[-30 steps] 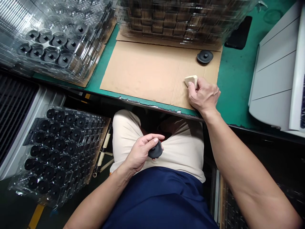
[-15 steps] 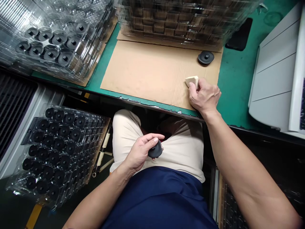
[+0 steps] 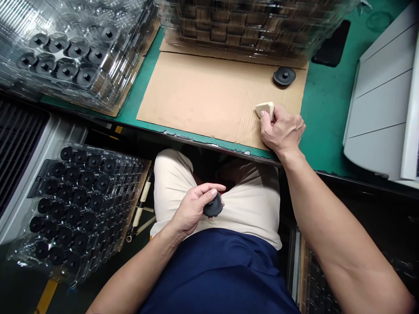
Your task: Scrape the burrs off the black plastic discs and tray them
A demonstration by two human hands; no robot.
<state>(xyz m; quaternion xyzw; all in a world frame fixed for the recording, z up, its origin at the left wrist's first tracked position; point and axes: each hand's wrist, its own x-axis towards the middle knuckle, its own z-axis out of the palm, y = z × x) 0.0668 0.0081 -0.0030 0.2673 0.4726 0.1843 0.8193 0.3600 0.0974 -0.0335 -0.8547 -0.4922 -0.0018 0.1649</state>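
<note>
While the left hand [image 3: 193, 209] hangs over the lap, below the table's edge, its grip is closed around a black disc [image 3: 213, 206], thumb on top and fingers curled beneath, so that only part of the disc's dark rim shows. Up on the table [image 3: 322, 113] the right hand [image 3: 283, 131] rests on a sheet of cardboard [image 3: 203, 96], near the sheet's front right corner. Its grip pinches the near end of a small beige block [image 3: 264, 108], which lies flat on the cardboard and juts toward 11 o'clock from the knuckles. From the black disc the beige block lies at about 1 o'clock, well apart and higher, with the table's edge between them; only the right hand touches the block, only the left hand the disc. A second disc [image 3: 284, 76] lies flat on the cardboard at 12 o'clock from the right hand, near it but apart, and much nearer that hand than the left. At 10 o'clock on the table a clear tray [image 3: 124, 74] carries more discs in its pockets. At 9 o'clock from the left hand, down beside the thigh, a low tray [image 3: 134, 183] is almost full of them. A stack of trays [image 3: 248, 26] stands at 12 o'clock behind the cardboard, and a white housing [image 3: 379, 109] fills 3 o'clock.
</note>
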